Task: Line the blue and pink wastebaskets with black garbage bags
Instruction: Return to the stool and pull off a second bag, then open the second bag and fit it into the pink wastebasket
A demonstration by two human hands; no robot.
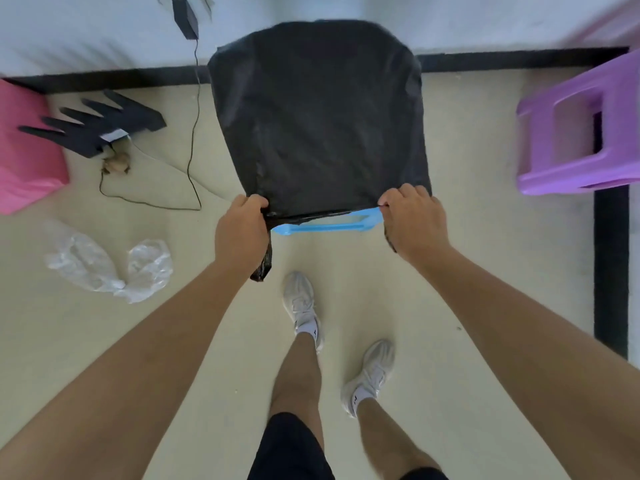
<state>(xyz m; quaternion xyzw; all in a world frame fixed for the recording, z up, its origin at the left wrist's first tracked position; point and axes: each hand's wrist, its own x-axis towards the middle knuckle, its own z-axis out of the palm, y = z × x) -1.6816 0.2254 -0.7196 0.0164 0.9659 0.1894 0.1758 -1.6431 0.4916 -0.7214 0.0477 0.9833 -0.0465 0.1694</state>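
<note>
Black garbage bag (318, 123) hides nearly all of the blue wastebasket (329, 226).
Left hand (241, 232) and right hand (414, 221), arms outstretched, clench the bag's near edge.

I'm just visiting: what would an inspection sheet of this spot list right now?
Surface: pale floor with a black border strip.
Job's things: black garbage bag spread over the blue wastebasket, only its near rim showing; pink wastebasket at far left, no bag seen in it.
Clutter: clear plastic wrapper; black folded bags; small brown lump.
Hands: left hand and right hand each grip the bag's near edge.
Cables: thin black cable running from a black adapter.
Surroundings: purple stool on its side; white wall; the person's white shoes.
</note>
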